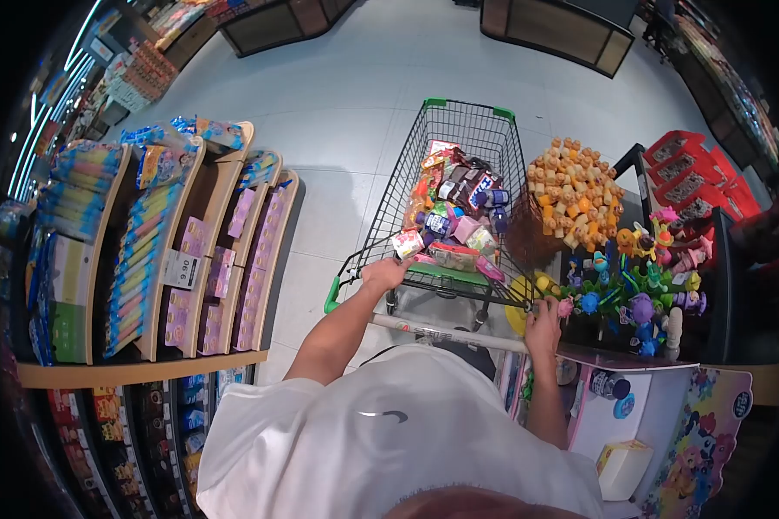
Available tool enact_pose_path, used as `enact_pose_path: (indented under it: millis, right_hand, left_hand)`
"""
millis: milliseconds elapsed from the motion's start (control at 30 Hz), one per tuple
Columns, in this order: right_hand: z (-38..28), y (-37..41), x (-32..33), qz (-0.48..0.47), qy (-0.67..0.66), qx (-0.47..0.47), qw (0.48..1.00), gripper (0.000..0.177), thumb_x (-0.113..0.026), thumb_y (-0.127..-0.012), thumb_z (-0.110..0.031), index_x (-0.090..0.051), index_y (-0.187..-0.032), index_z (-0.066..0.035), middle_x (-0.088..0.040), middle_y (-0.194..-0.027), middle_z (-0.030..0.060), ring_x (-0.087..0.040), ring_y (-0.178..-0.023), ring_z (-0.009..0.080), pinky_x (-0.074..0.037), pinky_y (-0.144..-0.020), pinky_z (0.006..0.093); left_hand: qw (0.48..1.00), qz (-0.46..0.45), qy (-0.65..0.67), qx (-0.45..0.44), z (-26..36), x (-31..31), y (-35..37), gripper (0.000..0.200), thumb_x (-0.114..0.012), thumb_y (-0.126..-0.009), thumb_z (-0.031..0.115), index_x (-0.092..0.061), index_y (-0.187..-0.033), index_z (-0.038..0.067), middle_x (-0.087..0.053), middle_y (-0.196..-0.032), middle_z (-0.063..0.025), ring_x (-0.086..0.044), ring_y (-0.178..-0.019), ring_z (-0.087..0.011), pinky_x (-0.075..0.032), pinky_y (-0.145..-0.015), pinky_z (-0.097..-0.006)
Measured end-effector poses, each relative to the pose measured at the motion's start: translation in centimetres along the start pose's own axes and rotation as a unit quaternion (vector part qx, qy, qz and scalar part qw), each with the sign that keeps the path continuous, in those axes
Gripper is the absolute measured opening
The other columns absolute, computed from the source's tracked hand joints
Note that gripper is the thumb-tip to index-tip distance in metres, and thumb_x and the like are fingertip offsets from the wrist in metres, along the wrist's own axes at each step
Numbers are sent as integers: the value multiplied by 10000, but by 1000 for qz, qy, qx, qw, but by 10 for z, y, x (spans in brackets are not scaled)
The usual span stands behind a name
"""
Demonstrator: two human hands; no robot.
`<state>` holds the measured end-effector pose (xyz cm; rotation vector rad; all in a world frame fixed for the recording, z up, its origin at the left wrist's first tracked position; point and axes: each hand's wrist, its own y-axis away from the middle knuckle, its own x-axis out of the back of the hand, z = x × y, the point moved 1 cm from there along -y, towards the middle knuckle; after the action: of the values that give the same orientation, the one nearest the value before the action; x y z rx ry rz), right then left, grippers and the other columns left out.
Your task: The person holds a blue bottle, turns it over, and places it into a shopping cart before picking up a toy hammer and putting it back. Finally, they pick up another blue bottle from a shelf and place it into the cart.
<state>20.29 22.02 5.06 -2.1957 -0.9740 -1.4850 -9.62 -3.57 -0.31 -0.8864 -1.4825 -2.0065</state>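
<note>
A black wire shopping cart (pixel 469 115) with green corners stands in front of me, heaped with snack packs, purple-lidded jars and a white tub (pixel 406 243). My left hand (pixel 383 273) is closed on the cart's near left rim, just below the tub. At the near right corner, beside the right end of the pale handle bar (pixel 446 333), my right hand (pixel 543 325) has its fingers curled over the cart's edge. A small pink toy (pixel 565 308) is close to its fingertips.
Shelves (pixel 182 208) of colourful packs line the left side. On the right are a pile of small orange-and-tan toys (pixel 575 192), a rack of bright figures (pixel 640 307) and red packages (pixel 697 177). Grey floor (pixel 363 78) lies ahead, with dark-framed counters (pixel 556 36) beyond.
</note>
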Motion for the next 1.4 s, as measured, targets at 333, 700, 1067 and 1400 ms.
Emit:
enact_pose_path:
  millis: [333,700,1067,1400]
  right_hand:
    - [-3,-3,-2,19,-10,-2,1000,261,-625,-883,-116,-605,-1143,-98,-505,-1299,108,-601,-1079,370,-495,-902,468]
    - [10,-8,-11,20,-29,16,999,275,-593,-861,-110,-597,-1131,-55,-491,-1314,140,-580,-1120,385,-489,-913,494]
    - [9,-14,-10,33,-23,26,999,269,-586,-856,-91,-594,-1122,-54,-493,-1297,151,-581,-1118,380,-482,-927,487]
    - [-2,-17,-2,45,6,29,999,267,-603,-864,-75,-582,-1129,-67,-502,-1273,135,-587,-1087,389,-489,-901,484]
  left_hand:
    - [983,168,71,22,1,-3,5,398,-524,-888,483,-747,-1046,192,-739,-984,-139,-697,-972,-332,-523,-869,-443]
    - [966,248,56,34,5,-9,-8,317,-591,-821,411,-754,-976,189,-739,-936,-148,-702,-897,-359,-540,-771,-476]
    - [955,295,40,-5,6,-13,-23,211,-666,-797,361,-763,-881,193,-737,-897,-112,-692,-874,-322,-521,-771,-460]
    - [964,239,113,-13,2,-12,-28,239,-628,-827,390,-756,-898,201,-741,-830,-86,-707,-806,-304,-524,-725,-429]
